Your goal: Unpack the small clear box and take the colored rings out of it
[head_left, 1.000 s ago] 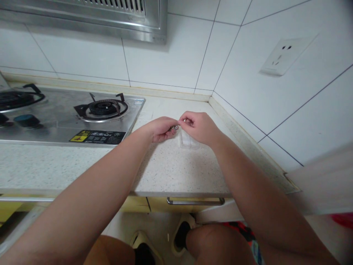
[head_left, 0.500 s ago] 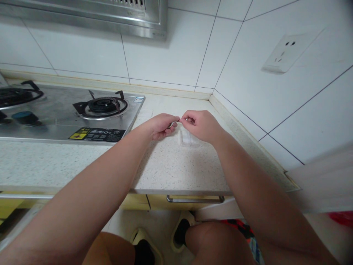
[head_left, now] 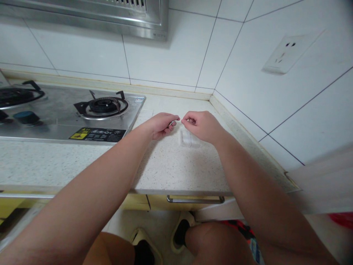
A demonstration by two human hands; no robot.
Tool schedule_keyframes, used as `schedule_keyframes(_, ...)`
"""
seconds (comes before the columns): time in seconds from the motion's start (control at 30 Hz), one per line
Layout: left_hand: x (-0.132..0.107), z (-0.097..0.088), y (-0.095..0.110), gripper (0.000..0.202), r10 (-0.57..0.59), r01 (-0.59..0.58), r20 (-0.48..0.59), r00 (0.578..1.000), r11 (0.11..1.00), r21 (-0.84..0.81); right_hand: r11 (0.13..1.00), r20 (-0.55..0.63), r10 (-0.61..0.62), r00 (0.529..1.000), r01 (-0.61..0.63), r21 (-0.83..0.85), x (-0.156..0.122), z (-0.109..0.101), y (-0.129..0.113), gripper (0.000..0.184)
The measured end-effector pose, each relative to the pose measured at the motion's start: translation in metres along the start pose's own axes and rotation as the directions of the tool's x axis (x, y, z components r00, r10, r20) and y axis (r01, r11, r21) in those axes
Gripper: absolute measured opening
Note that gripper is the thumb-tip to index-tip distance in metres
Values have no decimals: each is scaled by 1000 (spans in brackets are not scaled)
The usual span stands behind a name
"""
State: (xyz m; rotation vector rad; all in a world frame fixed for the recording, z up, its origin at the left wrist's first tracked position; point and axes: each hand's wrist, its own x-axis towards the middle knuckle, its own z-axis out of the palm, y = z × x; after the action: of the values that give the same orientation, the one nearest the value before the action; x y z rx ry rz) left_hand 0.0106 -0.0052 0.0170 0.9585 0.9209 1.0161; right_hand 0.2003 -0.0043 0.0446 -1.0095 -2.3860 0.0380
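Over the speckled white countertop [head_left: 176, 169], my left hand [head_left: 163, 126] is closed around a small dark item [head_left: 171, 123], mostly hidden by the fingers and too small to name. My right hand [head_left: 202, 125] pinches with thumb and forefinger just to its right; whatever it holds, if anything, is too small to make out. A narrow gap separates the two sets of fingertips. Below my right hand, a clear plastic box [head_left: 188, 139] lies on the counter, partly covered by that hand.
A steel gas hob [head_left: 60, 110] with black burners fills the counter's left side, and a range hood [head_left: 138, 18] hangs above. A wall socket [head_left: 286, 51] is on the right tiles. Below the counter edge is a drawer handle [head_left: 195, 200].
My fingertips, which were touching, have come slightly apart, with the right hand shifted a little to the right. The plastic box stays where it was.
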Motion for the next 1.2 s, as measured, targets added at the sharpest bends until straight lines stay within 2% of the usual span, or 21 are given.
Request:
schedule_keyframes(0.13, 1, 0, 1, 5, -10, 9, -25, 1000, 1000, -22, 1000, 3, 1, 1000, -1, -5, 0, 0, 2, 25)
schedule_keyframes(0.3, 0, -3, 5, 10, -51, 44, -82, 995, 995, -88, 1000, 10, 13, 1000, -13, -4, -1, 0, 4, 25)
schedule_keyframes(0.47, 3, -18, 14, 4, -59, 24, -169, 984, 980, -199, 1000, 24, 25, 999, -25, -8, -4, 0, 10, 23)
schedule_keyframes(0.63, -2, -34, 26, 16, -55, -9, -275, 960, 974, -227, 998, 42, 58, 997, -58, 1, -5, -1, 19, 24)
schedule_keyframes(0.77, -7, -45, 31, 18, 32, -49, -423, 906, 998, -29, 994, 49, 100, 994, -101, 27, -7, -1, 32, 25)
schedule_keyframes(0.9, -10, -61, 28, 13, 151, 17, -525, 838, 953, 302, 988, 61, 132, 989, -136, 66, -8, 1, 45, 26)
schedule_keyframes(1.07, -11, -83, 22, 21, 229, 125, -505, 832, 810, 573, 984, 79, 148, 986, -155, 91, -9, 5, 54, 25)
schedule_keyframes(1.2, -11, -88, 23, 18, 205, 215, -497, 843, 719, 661, 984, 94, 147, 985, -156, 91, -9, 5, 55, 25)
